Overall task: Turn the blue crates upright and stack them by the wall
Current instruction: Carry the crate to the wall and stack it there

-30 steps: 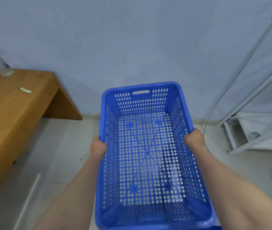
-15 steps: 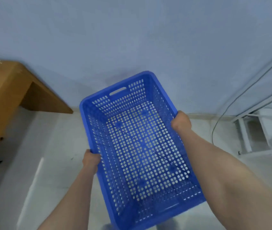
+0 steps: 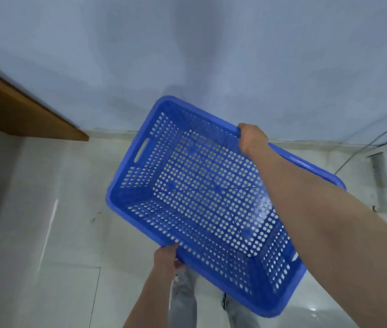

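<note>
One blue crate (image 3: 211, 204) is in view, perforated all over, open side up and held in the air above the pale tiled floor (image 3: 46, 233), close to the grey-blue wall (image 3: 187, 55). It hangs skewed, with one short end, the one with the slot handle, turned toward the upper left and the other short end down at the lower right. Two hands carry it: the left hand (image 3: 167, 258) grips the near long rim with fingers curled under the edge, and the right hand (image 3: 251, 137) clasps the far long rim, its forearm crossing over the crate's interior. One wooden desk (image 3: 22, 114) shows at the left edge, only its corner and side panel visible. At the right edge stands one white metal frame (image 3: 386, 176), with one thin cable (image 3: 362, 150) running along the wall to the floor. Below the crate, grey trouser legs (image 3: 183, 299) are visible. Compared with half a second ago, the crate has swung further counter-clockwise, its slotted end now pointing left rather than toward the wall, and the desk fills less of the view.
</note>
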`<state>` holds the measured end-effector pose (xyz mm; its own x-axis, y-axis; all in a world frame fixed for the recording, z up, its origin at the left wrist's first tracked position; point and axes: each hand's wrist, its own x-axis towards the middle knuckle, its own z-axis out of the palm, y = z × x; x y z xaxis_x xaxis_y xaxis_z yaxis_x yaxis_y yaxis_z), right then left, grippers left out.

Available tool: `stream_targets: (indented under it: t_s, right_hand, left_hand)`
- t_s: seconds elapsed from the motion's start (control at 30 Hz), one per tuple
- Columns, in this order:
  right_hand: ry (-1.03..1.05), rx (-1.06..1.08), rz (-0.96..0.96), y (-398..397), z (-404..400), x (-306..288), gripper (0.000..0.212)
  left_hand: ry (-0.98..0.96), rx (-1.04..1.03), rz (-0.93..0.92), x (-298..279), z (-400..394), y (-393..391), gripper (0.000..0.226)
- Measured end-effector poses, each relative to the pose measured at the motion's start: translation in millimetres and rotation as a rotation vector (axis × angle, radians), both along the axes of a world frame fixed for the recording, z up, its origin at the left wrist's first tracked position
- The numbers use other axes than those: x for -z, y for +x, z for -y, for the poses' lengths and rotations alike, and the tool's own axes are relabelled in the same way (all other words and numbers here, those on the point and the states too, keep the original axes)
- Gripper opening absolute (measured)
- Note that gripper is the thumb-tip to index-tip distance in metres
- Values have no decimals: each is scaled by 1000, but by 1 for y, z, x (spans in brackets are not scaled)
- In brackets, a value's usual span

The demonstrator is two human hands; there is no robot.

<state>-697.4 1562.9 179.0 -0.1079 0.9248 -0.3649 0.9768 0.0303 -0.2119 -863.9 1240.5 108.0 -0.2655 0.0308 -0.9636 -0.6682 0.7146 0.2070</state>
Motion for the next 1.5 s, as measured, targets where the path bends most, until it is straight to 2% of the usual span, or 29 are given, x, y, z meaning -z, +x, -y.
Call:
stream_targets:
  t_s: [0.13,0.27,0.4,0.5,0.6,0.7,0.83,0.93,1.0,1.1,1.17,1.23,1.3,1.37,1.43,1.47,1.5]
  right_hand:
    - [-23,-86,85,-19,-31,50,36]
    - [-39,-135,132,-31,-52,91,39]
    - [-19,-168,191,-44,-68,132,44]
    - [-29,-192,187,-56,-78,160,45]
    - [-32,-201,154,-69,-83,181,41]
    - [-90,-212,120,-80,-88,198,38]
    - [-286,-278,86,-91,-82,235,50]
    - [-265,-226,41,-76,-52,247,48]
    - [-250,-187,44,-56,-33,254,44]
    - [-254,-121,96,-22,-16,260,44]
    - [-186,-45,137,-1,-12,258,49]
    - [-91,73,173,21,-8,255,58]
    - [-78,230,183,45,-3,254,68]
    - [-106,363,153,68,2,259,70]
    - [-126,461,120,90,9,264,69]
    - [-130,498,113,97,12,266,68]
    - [-141,540,101,103,15,267,67]
  left_hand:
    - [-38,-28,78,47,-20,14,28]
    - [-38,14,159,80,-39,30,22]
    - [-21,-53,229,119,-54,38,21]
    - [-35,-106,263,144,-59,42,12]
    - [-47,-89,270,167,-62,47,15]
    - [-63,-26,241,187,-71,51,17]
    - [-33,-106,199,215,-99,47,13]
    - [-16,-66,227,232,-111,51,33]
    - [-5,-37,219,236,-116,55,37]
    - [3,-13,170,241,-119,54,35]
    - [8,18,148,239,-117,55,34]
    - [12,41,132,232,-112,54,29]
    - [-20,157,139,223,-104,45,27]
    - [-83,482,23,213,-102,23,28]
    - [-84,956,-380,208,-108,-11,27]
    - [-44,1097,-619,203,-116,-31,25]
    - [-4,1147,-809,199,-125,-51,19]
